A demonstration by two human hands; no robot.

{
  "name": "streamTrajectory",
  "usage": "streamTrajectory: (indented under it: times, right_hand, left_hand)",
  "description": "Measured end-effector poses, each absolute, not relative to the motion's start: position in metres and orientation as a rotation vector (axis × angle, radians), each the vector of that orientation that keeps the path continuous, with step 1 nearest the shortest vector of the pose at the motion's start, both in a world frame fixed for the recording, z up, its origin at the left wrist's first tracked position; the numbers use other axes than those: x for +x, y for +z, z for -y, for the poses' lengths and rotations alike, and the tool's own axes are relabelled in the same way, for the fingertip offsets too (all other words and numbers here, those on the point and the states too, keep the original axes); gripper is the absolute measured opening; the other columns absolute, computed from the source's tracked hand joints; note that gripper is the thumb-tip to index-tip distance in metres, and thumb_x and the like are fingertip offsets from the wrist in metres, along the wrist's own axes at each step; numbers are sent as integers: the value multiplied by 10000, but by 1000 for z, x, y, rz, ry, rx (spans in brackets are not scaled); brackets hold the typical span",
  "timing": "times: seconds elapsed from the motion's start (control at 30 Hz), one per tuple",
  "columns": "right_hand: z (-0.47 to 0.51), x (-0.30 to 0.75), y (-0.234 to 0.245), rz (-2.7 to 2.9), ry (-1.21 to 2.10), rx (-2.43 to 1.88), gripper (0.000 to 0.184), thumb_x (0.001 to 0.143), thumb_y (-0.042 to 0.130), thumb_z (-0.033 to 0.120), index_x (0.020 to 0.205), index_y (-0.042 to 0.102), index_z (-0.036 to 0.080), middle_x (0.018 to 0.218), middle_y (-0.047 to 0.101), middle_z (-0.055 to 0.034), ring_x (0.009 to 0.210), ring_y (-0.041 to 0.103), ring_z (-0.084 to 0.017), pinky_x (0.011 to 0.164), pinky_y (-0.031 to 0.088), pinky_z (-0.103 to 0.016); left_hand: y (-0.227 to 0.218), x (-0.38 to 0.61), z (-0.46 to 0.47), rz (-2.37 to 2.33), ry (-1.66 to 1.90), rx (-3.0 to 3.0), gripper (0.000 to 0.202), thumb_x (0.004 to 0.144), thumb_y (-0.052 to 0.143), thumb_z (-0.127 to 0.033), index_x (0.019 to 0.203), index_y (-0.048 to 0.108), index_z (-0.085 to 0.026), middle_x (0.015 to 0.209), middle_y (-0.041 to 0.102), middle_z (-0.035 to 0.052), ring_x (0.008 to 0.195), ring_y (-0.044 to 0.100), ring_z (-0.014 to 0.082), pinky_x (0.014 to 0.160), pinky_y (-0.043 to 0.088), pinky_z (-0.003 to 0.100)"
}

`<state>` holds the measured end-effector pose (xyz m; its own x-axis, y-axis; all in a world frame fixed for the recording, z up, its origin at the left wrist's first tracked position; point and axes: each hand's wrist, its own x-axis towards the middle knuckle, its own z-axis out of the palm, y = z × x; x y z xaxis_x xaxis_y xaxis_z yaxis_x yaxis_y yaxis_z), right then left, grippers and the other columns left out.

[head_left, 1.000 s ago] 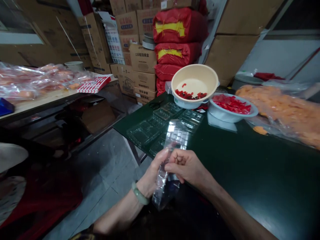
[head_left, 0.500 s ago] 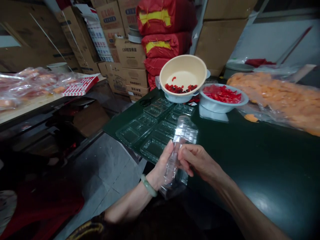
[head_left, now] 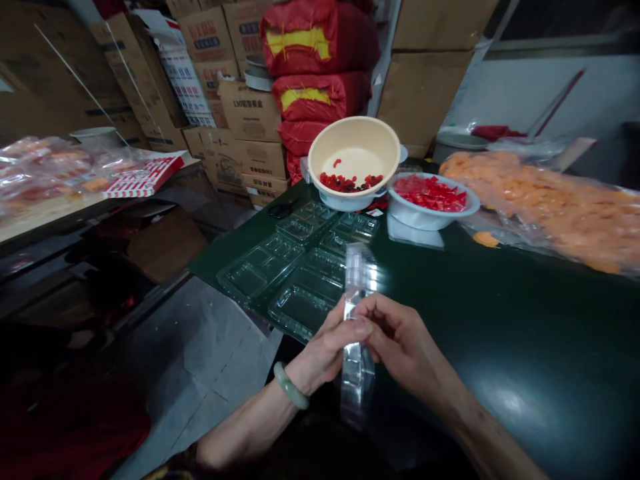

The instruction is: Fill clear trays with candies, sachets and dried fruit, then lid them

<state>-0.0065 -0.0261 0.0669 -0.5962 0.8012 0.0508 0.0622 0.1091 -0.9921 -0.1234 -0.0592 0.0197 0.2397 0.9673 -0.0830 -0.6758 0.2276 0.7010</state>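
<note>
Between my hands, clear plastic trays (head_left: 354,380) stand on edge, upright and seen side-on; how many are nested together I cannot tell. My left hand (head_left: 327,347), below a pale green bangle (head_left: 291,387) on the wrist, is closed round their left side with the thumb across the edge. From the right, my right hand (head_left: 400,337) pinches the same edge, its fingertips close to my left thumb. Just beyond, several clear compartment trays (head_left: 300,303) lie in rows on the dark green table (head_left: 500,313).
A cream basin (head_left: 360,150) with small red and dark pieces sits at the back beside a white bowl (head_left: 435,217) of red packets. Bags of orange pieces (head_left: 550,207) lie at right. Scissors (head_left: 283,209) rest near the far edge. Cartons (head_left: 255,113) and red sacks (head_left: 320,40) stand behind.
The clear trays have turned more edge-on and upright. My left thumb has come over the edge, and my right fingers have moved up against it. The view has shifted slightly right.
</note>
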Motion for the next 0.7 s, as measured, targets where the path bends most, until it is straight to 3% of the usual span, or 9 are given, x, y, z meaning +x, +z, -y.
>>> streamTrajectory:
  times: [0.2,0.33,0.47,0.57,0.7]
  right_hand:
    - [42,31,82,1806,1375,-933,217,883,498,326,726,497,176,552,387,52,476,321,-56,423,247,-187]
    - [5,82,65,1455,1447,-952,222,854,555,354,725,486,188,557,381,56,460,290,-48,421,225,-181]
    - [-71,110,31,1194,1680,-872,277,746,670,306,660,438,181,571,379,61,431,258,-37,383,190,-169]
    - [-125,108,5,1031,1740,-1098,227,807,560,165,633,413,165,542,380,61,414,253,-28,379,206,-145]
    - [-170,97,-13,903,1764,-1403,294,872,412,72,593,377,155,503,363,57,387,239,-21,349,187,-137]
  left_hand:
    - [21,-138,55,-542,1247,679,693,604,692,-236,1265,489,-198,970,612,67,890,568,204,778,424,306]
    - [28,-147,50,-765,1299,736,777,610,688,-321,1329,410,-222,1074,550,81,954,522,221,815,397,333]
    - [41,-133,53,-1141,1202,1150,883,593,740,-391,1372,349,-253,1148,476,85,1032,467,254,896,365,384]
    - [44,-110,56,-1383,1025,1467,989,553,752,-463,1404,295,-252,1226,411,111,1108,415,293,963,324,440]
    - [38,-83,55,-1656,814,1653,1081,490,728,-568,1418,270,-258,1333,290,145,1214,316,356,1009,245,508]
